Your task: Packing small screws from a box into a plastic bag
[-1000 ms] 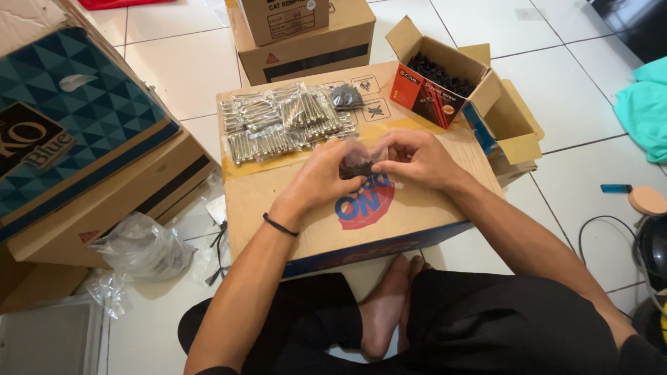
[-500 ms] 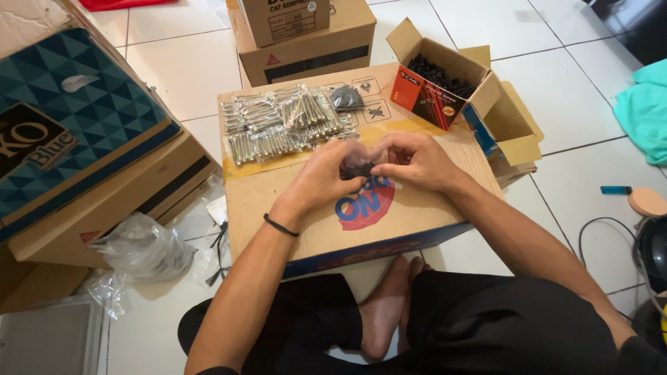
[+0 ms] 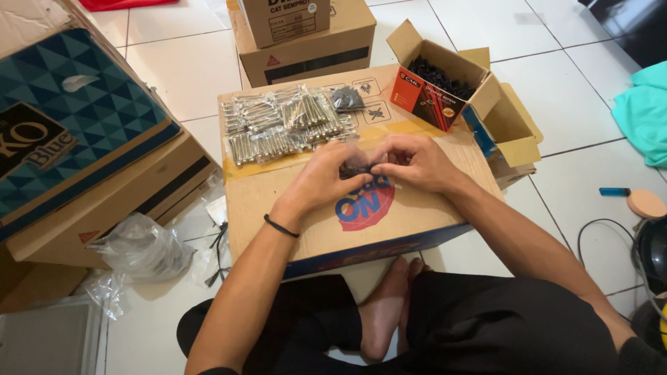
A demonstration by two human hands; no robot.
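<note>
Centrally in the head view, the left hand (image 3: 321,182) and right hand (image 3: 417,162) pinch a small clear bag of black screws (image 3: 356,169) between them, fingers closed on its upper edge. Bag sits over the cardboard box top (image 3: 278,201), equally near both hands. Packed silver bolt bags (image 3: 278,125) lie just beyond; open screw carton (image 3: 441,80) stands far right. Bare cardboard remains nearer the body.

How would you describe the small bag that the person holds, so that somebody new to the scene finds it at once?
Start at the large cardboard box in front of the seated person. Above its middle, the left hand and right hand pinch a small clear bag between them. Unlike the bags of silver bolts lying behind, it holds dark screws.
</note>
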